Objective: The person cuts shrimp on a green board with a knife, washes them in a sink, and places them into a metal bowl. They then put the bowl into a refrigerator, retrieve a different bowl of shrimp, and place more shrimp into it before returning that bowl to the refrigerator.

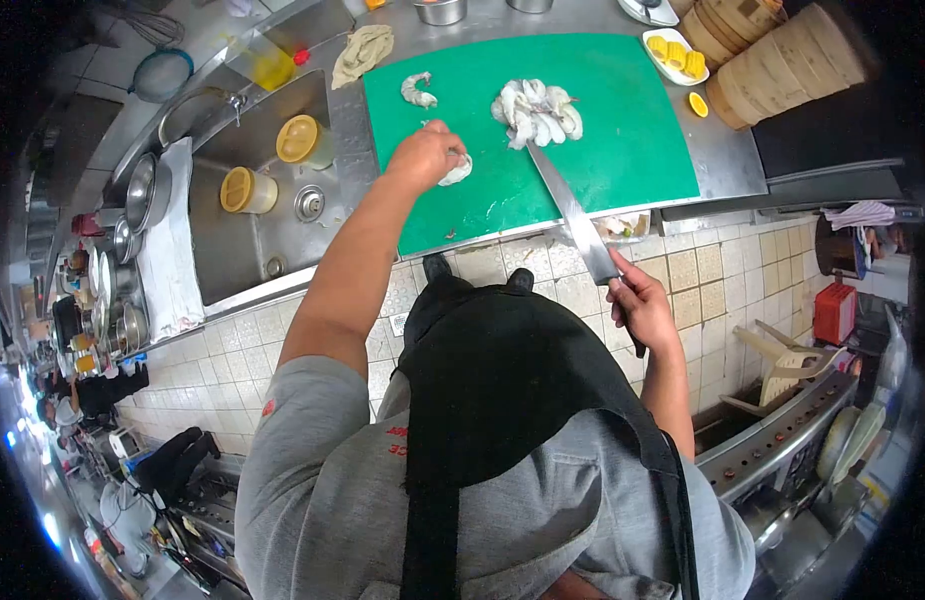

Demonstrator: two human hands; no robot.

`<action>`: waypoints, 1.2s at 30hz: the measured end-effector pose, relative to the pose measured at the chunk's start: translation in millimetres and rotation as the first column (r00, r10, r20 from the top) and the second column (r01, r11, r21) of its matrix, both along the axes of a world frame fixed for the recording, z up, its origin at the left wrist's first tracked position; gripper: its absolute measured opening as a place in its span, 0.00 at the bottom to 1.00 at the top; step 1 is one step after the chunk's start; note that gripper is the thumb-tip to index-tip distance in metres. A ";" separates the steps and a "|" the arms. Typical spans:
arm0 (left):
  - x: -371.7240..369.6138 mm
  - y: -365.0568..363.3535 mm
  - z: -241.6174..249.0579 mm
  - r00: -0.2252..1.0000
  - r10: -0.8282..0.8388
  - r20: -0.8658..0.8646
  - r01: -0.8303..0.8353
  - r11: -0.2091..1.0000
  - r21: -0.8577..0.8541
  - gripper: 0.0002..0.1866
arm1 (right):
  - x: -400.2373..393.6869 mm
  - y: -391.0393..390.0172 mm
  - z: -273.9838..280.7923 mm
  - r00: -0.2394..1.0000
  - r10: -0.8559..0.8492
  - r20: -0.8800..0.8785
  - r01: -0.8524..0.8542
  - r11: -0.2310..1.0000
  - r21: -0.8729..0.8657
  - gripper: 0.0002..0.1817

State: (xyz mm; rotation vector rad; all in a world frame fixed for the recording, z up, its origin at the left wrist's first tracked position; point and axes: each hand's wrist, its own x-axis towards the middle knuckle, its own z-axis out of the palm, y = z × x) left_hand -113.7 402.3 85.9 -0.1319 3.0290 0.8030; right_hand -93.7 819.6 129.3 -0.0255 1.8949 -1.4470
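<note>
On the green cutting board [612, 150] my left hand [425, 155] is closed, its fingertips pinching a peeled raw shrimp [456, 172] against the surface. My right hand [642, 305] grips the handle of a large kitchen knife [574, 215] near the board's front edge. The blade points away from me, and its tip reaches the near side of a pile of raw shrimp [538, 110]. Another single shrimp [419, 90] lies curled on the board, beyond my left hand.
Left of the board is a steel sink [222, 235] with two yellow-lidded containers [300, 140] in it. A crumpled cloth [363, 55] lies at the far left corner. Bamboo steamers [787, 65], a plate of corn pieces [675, 57] and a lemon wedge [698, 104] stand at the right.
</note>
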 end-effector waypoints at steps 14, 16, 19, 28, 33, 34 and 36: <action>9.7 9.1 -18.3 0.953 0.248 -0.172 -0.226 0.964 0.141 0.08 | -2.3 0.0 0.1 0.997 0.072 0.002 -0.072 0.997 -0.025 0.26; 8.7 2.2 -27.9 0.928 0.335 -0.164 -0.278 0.914 0.296 0.09 | -4.3 -4.7 -0.1 0.989 0.142 0.031 -0.139 0.988 -0.066 0.26; 10.0 1.1 -27.2 0.930 0.362 -0.058 -0.310 0.861 0.403 0.11 | -6.2 -21.1 0.2 0.978 0.203 0.037 -0.201 0.978 -0.052 0.25; 24.0 -3.7 32.3 0.828 0.551 0.108 -0.458 0.552 0.697 0.09 | -22.9 -41.4 -8.5 0.961 0.274 0.047 -0.275 0.961 0.031 0.25; 78.5 -45.7 93.3 0.742 0.668 -0.062 -0.266 0.377 0.887 0.14 | -25.0 -19.4 -7.8 0.973 0.228 -0.028 -0.230 0.972 -0.051 0.25; 94.8 -58.4 103.7 0.707 0.699 -0.107 -0.237 0.377 0.895 0.15 | -27.0 -15.9 -7.1 0.974 0.226 -0.031 -0.227 0.972 -0.053 0.25; 127.6 -83.6 125.2 0.622 0.767 -0.159 -0.187 0.343 0.921 0.16 | -31.1 -8.8 -3.9 0.991 0.088 -0.102 -0.095 0.993 -0.070 0.26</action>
